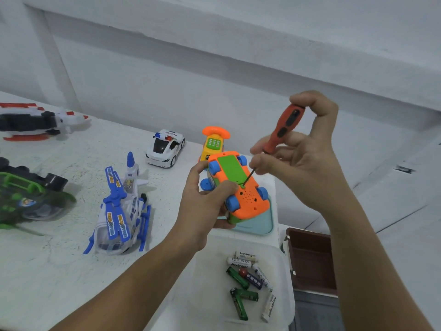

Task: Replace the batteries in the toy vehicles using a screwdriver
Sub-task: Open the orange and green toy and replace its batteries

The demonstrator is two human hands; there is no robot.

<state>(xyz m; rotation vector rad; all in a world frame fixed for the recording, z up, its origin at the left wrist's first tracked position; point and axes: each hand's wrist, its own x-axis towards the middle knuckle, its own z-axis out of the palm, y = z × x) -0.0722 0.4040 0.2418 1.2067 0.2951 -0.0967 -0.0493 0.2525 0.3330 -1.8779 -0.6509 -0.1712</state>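
Screw step on the green battery cover (231, 168); loosening or tightening, cannot tell which. Orange toy car (248, 199) held belly-up above the table (59, 259) edge, gripped from its left side by the left hand (202, 204), thumb just beside the screw. Screwdriver (285, 126) pinched at the handle by the right hand (305, 168), fingers curled, tip seated at the cover's near end. Next, likely: steady turns with downward pressure, car braced against twisting. Loose batteries (245, 280) in white tray (210, 295) just below the hands.
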